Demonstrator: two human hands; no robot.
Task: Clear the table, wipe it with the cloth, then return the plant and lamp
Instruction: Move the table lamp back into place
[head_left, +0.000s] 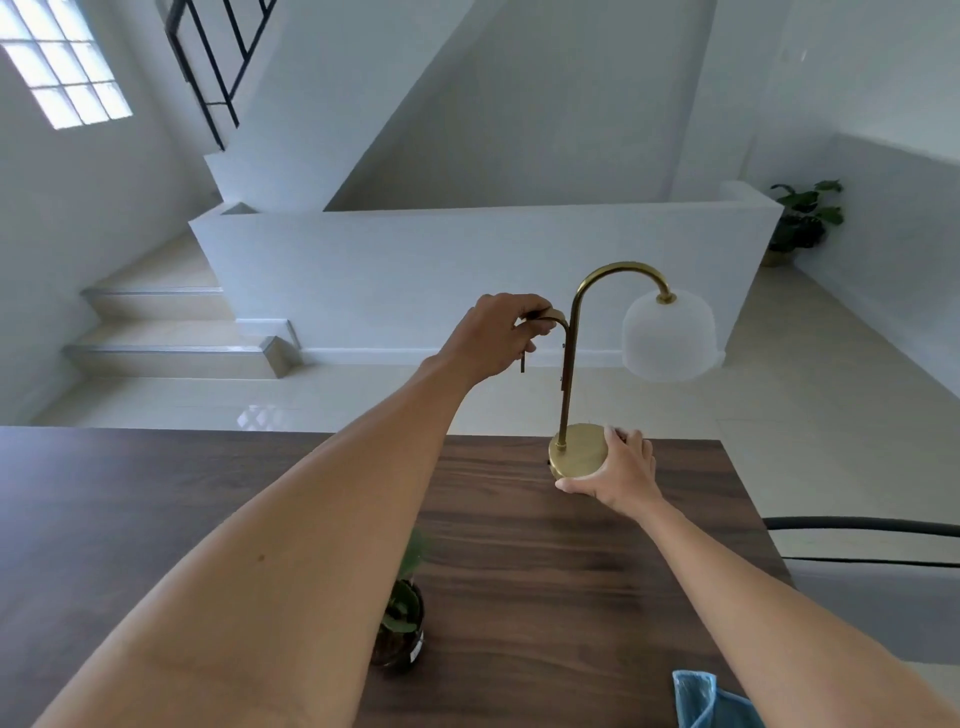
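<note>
- The lamp (571, 374) is seen upright at the far edge of the dark wooden desk (519, 545), its white shade (670, 335) hanging to the right.
- The short curved arm on the lamp's left is gripped by the left hand (501, 332), fingers curled round it.
- The round brass base (576, 449) is held by the right hand (623, 470), fingers wrapped around its right rim.
- The plant (402, 618) is partly hidden under the left forearm, nearer the viewer.
- The blue cloth (701, 699) is seen at the near right edge.
</note>
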